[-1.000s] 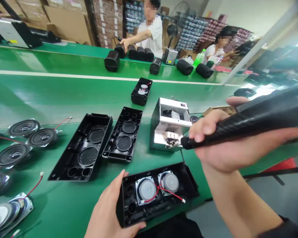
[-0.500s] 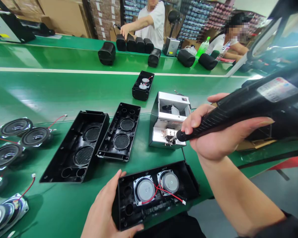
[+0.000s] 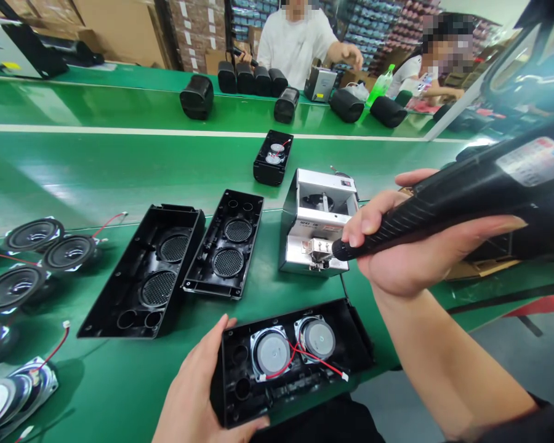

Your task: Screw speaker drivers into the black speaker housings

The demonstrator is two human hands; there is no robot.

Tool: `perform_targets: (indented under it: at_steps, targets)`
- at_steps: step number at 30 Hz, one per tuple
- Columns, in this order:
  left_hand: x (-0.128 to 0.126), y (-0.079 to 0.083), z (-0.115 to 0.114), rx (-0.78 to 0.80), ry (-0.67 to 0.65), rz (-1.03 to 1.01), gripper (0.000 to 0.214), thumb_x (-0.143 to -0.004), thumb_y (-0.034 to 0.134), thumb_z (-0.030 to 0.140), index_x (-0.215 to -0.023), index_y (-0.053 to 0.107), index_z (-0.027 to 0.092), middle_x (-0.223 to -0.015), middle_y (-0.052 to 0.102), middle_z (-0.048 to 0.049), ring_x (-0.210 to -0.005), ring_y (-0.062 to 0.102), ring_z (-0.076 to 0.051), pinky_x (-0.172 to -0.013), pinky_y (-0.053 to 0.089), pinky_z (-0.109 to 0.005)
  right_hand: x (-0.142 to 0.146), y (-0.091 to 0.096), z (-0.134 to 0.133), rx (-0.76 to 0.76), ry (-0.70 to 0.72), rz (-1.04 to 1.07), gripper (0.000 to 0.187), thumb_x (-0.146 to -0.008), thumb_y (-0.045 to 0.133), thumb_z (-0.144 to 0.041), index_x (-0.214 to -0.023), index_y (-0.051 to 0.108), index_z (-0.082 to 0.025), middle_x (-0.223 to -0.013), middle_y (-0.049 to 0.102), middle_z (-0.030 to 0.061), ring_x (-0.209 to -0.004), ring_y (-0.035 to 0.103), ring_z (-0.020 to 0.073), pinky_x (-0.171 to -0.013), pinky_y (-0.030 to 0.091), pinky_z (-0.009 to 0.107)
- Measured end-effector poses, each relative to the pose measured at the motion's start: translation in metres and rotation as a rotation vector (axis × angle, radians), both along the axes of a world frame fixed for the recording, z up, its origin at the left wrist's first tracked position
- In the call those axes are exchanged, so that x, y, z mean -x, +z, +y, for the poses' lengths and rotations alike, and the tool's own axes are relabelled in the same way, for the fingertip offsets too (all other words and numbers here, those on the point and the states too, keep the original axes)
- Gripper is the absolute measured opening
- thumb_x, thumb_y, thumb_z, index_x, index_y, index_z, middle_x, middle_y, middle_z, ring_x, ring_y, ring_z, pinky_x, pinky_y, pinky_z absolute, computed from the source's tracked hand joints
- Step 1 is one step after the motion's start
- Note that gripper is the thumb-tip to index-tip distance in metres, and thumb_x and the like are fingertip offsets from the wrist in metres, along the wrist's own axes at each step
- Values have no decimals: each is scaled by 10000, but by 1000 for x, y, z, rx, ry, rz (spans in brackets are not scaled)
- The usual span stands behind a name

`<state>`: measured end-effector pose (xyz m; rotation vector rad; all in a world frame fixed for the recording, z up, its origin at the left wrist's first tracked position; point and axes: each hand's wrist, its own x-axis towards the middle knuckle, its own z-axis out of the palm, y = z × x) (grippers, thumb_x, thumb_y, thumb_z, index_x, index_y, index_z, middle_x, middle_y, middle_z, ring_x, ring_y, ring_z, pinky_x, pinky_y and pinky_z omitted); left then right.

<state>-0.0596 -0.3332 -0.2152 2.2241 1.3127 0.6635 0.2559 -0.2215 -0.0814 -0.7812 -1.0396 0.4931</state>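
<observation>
Left hand (image 3: 198, 387): clasping one end of open black plastic speaker box (image 3: 300, 389) | box: at near edge of green tabletop (image 3: 115, 387) | right hand (image 3: 410, 261): wrapped around black ribbed tubular tool (image 3: 438, 206), near boxy silver machine (image 3: 305, 220)

Green bottle (image 3: 381, 85), brown cardboard (image 3: 124, 31)

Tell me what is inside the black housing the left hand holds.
Two speakers, backs up, with crossed red wires ending in white connectors; two round openings sit near the left hand. Beneath the speakers, the black housing is covered from view.
</observation>
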Motion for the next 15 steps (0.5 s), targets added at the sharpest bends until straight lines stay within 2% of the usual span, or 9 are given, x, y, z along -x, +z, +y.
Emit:
perform_targets:
  at_steps: [5,11,15]
  targets:
    - [0,0,-1,18,22,2,1308,-706,945,484,-1762,190,328,-1636,614,-111,-1415,675,-407,-1096,660,-537,4,5,-6,-3,0,-55,717,-805,597,-979,-974,669,-287,-521,594,-36,-357,535,201,-303,414,332]
    - [0,1,0,21,23,11,1317,-689,948,416,-1762,190,325,-1636,615,-107,-1418,675,-400,-1103,658,-530,5,-2,-2,-25,53,-43,697,-803,634,-963,-953,687,-285,-528,594,-31,-358,525,200,-292,412,334]
    - [0,0,0,33,21,9,1330,-683,958,423,-1762,185,333,-1643,607,-112,-1426,666,-409,-1103,656,-546,14,-1,-4,-30,48,-78,734,-826,537,-1002,-932,690,-293,-520,575,-30,-351,505,187,-295,393,326]
